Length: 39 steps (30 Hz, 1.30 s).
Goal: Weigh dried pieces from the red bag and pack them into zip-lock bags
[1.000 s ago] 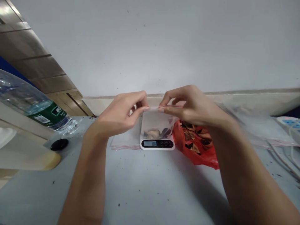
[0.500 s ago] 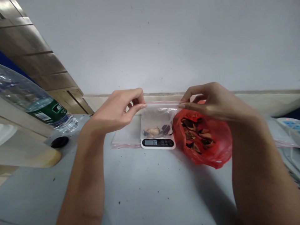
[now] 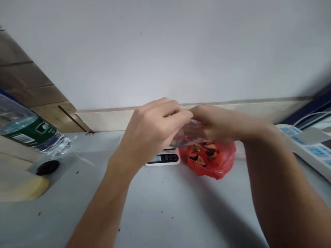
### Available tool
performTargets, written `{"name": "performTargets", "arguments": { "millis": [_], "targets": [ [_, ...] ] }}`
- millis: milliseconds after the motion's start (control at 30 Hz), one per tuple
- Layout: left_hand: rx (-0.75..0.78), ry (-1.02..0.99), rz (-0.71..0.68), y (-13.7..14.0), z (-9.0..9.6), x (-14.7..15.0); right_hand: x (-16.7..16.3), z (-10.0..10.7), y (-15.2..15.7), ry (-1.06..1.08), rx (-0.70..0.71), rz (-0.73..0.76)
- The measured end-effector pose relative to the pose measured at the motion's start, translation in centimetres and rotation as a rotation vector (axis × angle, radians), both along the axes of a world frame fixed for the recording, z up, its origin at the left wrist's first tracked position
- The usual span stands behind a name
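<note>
My left hand (image 3: 155,127) and my right hand (image 3: 217,122) meet close together above the scale. Their fingers are closed on a clear zip-lock bag (image 3: 188,136), which hangs partly hidden behind the left hand; its contents are hard to make out. Beneath the left hand is a white digital kitchen scale (image 3: 165,157), mostly covered, its display seeming to read 0.0. Just right of the scale, under my right hand, a red plastic bag (image 3: 218,162) lies open with brown dried pieces (image 3: 203,153) inside.
At the left lie a large clear bottle with a green label (image 3: 33,129), a black round lid (image 3: 48,167) and a pale, blurred container (image 3: 23,186). A white power strip (image 3: 307,148) is at the right. The wall (image 3: 165,51) rises behind the table (image 3: 150,206).
My hands were apart, stretching the zip-lock bag's top edge between them; now they have come together and the bag is bunched toward the right. The camera view has shifted rightward.
</note>
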State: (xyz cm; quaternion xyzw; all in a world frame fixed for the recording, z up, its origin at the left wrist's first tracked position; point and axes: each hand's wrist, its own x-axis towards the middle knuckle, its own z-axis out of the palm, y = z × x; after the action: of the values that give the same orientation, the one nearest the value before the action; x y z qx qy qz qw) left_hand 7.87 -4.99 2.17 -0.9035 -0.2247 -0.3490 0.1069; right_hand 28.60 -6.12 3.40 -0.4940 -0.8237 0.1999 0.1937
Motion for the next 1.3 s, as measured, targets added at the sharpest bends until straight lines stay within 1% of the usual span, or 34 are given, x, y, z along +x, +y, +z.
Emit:
{"name": "performTargets", "arguments": {
  "millis": [67, 100, 133, 200, 267, 300, 333, 367, 400, 467, 500, 567, 633, 700, 733, 767, 800, 833, 867, 933, 1000, 1067, 1200, 1300],
  "targets": [
    [0.069, -0.078, -0.021, -0.6, -0.4, 1.3, 1.2, 0.1, -0.8, 0.066, -0.039, 0.016],
    [0.073, -0.111, -0.046, -0.8, -0.6, 1.7, 2.1, 0.1, -1.4, 0.131, -0.029, -0.003],
    [0.056, -0.133, -0.081, -0.9, -0.8, 2.1, 3.2, 0.1, -2.0, 0.211, 0.032, -0.065],
    [-0.059, -0.100, -0.158, -0.7, -1.3, 2.7, 5.7, -0.2, -3.3, 0.333, 0.231, -0.264],
    [-0.211, 0.030, -0.169, -0.4, -1.8, 3.2, 8.4, -1.2, -4.4, 0.347, 0.480, -0.472],
    [-0.294, 0.113, -0.142, -0.3, -2.0, 3.5, 9.7, -2.1, -4.9, 0.285, 0.598, -0.547],
    [-0.373, 0.195, -0.120, -0.2, -2.2, 3.8, 11.1, -3.1, -5.3, 0.181, 0.694, -0.582],
    [-0.444, 0.270, -0.094, -0.1, -2.3, 4.1, 12.3, -4.4, -5.5, 0.035, 0.745, -0.575],
    [-0.503, 0.330, -0.076, -0.1, -2.4, 4.5, 13.5, -5.7, -5.7, -0.134, 0.686, -0.538],
    [-0.573, 0.410, -0.056, -0.2, -2.4, 5.0, 15.3, -8.3, -5.9, -0.366, 0.525, -0.509],
    [-0.587, 0.432, -0.051, -0.3, -2.4, 5.1, 15.8, -9.3, -6.0, -0.422, 0.437, -0.497],
    [-0.593, 0.448, -0.060, -0.3, -2.4, 5.1, 16.1, -10.2, -6.2, -0.431, 0.362, -0.505],
    [-0.594, 0.435, -0.066, -0.2, -2.4, 4.6, 15.1, -9.6, -6.3, -0.353, 0.398, -0.497],
    [-0.611, 0.410, -0.041, 0.1, -2.4, 3.9, 12.9, -7.8, -6.4, -0.251, 0.480, -0.436],
    [-0.628, 0.400, -0.018, 0.3, -2.4, 3.5, 11.5, -6.9, -6.2, -0.204, 0.484, -0.384],
    [-0.645, 0.392, 0.005, 0.4, -2.5, 3.1, 10.0, -6.0, -6.0, -0.188, 0.419, -0.329],
    [-0.659, 0.387, 0.022, 0.5, -2.6, 2.7, 8.5, -5.4, -5.6, -0.199, 0.318, -0.278],
    [-0.666, 0.385, 0.031, 0.6, -2.6, 2.3, 7.1, -5.0, -5.2, -0.264, 0.143, -0.232],
    [-0.665, 0.388, 0.034, 0.7, -2.7, 2.0, 5.7, -4.9, -4.6, -0.335, -0.001, -0.211],
    [-0.657, 0.405, 0.029, 0.6, -2.8, 1.4, 3.7, -5.3, -3.5, -0.471, -0.209, -0.216],
    [-0.661, 0.418, 0.031, 0.5, -2.7, 1.0, 2.4, -6.0, -2.5, -0.556, -0.331, -0.255],
    [-0.668, 0.414, 0.034, 0.4, -2.6, 0.6, 1.8, -6.4, -1.9, -0.585, -0.387, -0.275],
    [-0.622, 0.391, 0.002, 0.4, -2.4, 0.1, 1.5, -6.0, -1.6, -0.558, -0.375, -0.245],
    [-0.605, 0.381, 0.006, 0.4, -2.3, -0.1, 1.5, -5.8, -1.6, -0.538, -0.392, -0.234]
  ]
}}
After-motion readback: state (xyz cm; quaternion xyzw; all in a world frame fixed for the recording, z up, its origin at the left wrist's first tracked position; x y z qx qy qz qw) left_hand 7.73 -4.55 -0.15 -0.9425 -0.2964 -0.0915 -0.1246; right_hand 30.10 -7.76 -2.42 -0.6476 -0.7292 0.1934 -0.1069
